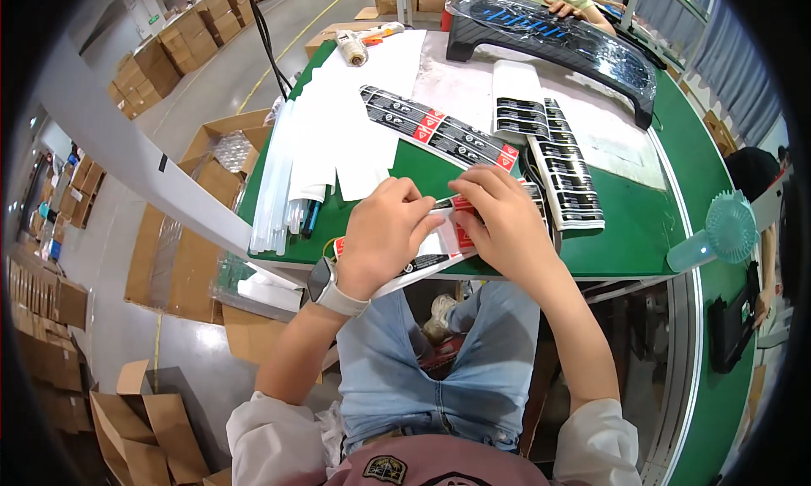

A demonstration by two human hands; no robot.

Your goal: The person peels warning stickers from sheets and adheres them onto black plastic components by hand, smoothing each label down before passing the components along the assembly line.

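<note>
Where the left hand (380,232) and right hand (505,226) sit close together, mid-frame, the label sheet (443,243) lies beneath their fingertips at the near edge of the table (608,251). Left fingers are curled, thumb close to forefinger; right fingers are bent, half open; whether either pinches the sheet, I cannot tell. Printed strips (435,124) lie above centre, pale tubes (272,186) left of centre, a wrapped panel (553,42) upper right.

Plastic shine, matt cardboard

The table (608,253) had a smooth green top. On the table, the labels (435,124) looked smooth and papery, the tubes (274,173) slick translucent plastic, the panel (549,42) dark plastic under glossy, crinkled film (623,57). Left of the table, the box (198,266) was matt cardboard.
</note>
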